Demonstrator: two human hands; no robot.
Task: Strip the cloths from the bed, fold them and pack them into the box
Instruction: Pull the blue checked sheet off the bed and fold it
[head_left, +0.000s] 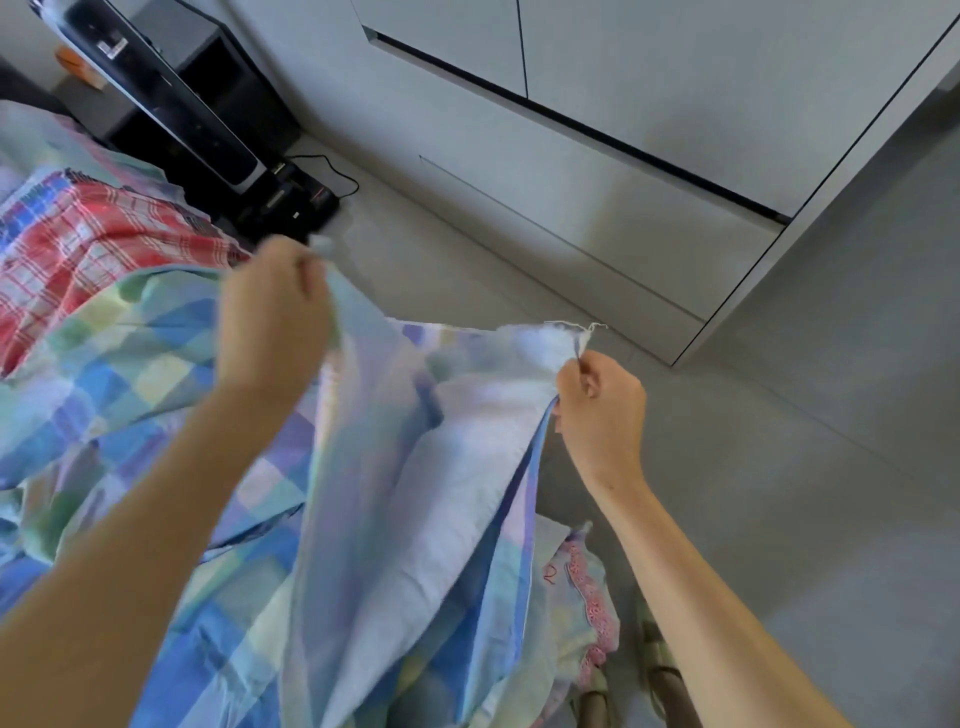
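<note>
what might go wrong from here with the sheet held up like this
The right hand pinches only a frayed corner of the checked cloth, so it may slip or tear. The cloth hangs down by the feet, so stepping on it seems possible.

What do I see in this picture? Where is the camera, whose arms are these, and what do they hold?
There is no machine here. A person wears one camera on the head, and it looks down at their own arms. The left hand and the right hand each grip the upper edge of a pastel checked cloth and hold it up. A red plaid cloth lies behind it, on the left. A black appliance stands on the floor beside white cupboards.
</note>
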